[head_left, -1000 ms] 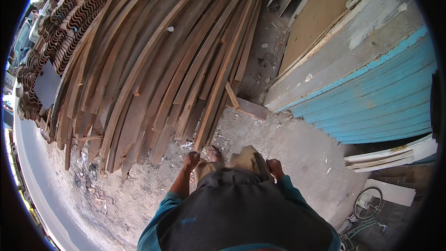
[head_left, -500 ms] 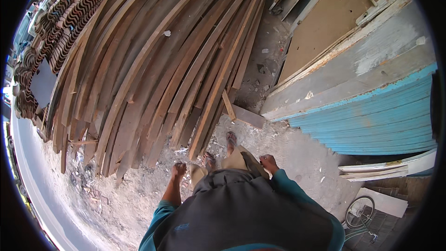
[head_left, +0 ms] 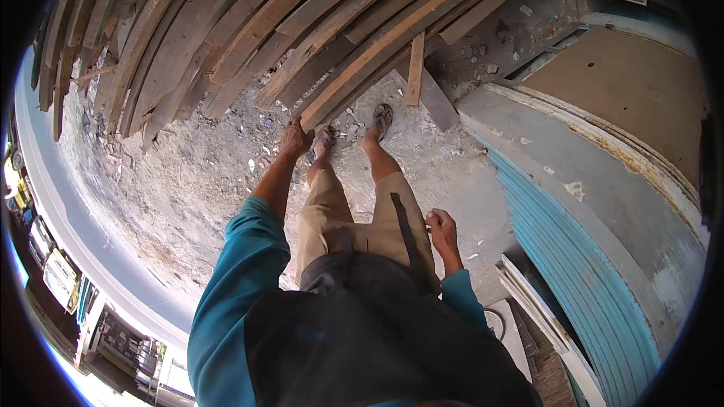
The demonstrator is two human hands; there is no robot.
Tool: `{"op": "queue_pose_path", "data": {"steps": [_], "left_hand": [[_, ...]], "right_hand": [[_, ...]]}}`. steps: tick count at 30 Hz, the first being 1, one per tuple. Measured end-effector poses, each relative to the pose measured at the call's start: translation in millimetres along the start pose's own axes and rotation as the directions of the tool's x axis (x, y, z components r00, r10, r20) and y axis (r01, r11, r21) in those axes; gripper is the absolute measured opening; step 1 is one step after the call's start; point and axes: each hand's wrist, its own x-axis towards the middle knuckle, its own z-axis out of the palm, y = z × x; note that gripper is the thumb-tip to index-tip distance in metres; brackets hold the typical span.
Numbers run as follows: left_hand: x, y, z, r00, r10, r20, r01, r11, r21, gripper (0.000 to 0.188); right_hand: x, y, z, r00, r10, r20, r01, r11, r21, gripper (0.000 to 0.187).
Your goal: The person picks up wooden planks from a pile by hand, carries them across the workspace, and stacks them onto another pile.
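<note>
Brown, square-edged beams [head_left: 362, 69] are lying piled; the left hand [head_left: 295, 139] is touching one, grip unclear; the right hand [head_left: 443, 231] is hanging half-open.

a blue ribbed panel [head_left: 577, 256] runs down the right side, alongside a grey panel [head_left: 532, 142] with a brown board [head_left: 622, 87] beyond. pale boards [head_left: 534, 304] lie near the blue one. rubble-strewn ground [head_left: 211, 196] stretches leftward to a road [head_left: 64, 203] with vehicles [head_left: 59, 275].
</note>
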Motion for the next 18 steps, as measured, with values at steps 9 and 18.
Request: {"op": "queue_pose_path", "data": {"steps": [9, 18], "left_hand": [[69.4, -2.8, 59.9, 0.985, 0.165, -0.053, -0.163, 0.986, 0.043, 0.066], [58.3, 22.6, 32.5, 0.984, 0.153, -0.090, -0.145, 0.985, 0.091, 0.046]], "right_hand": [[-16.3, 64.3, 6.6, 0.993, 0.109, -0.035, -0.115, 0.955, -0.272, 0.042], [6.9, 47.5, 12.6, 0.998, -0.002, -0.055, -0.016, 0.944, -0.331, 0.039]]}}
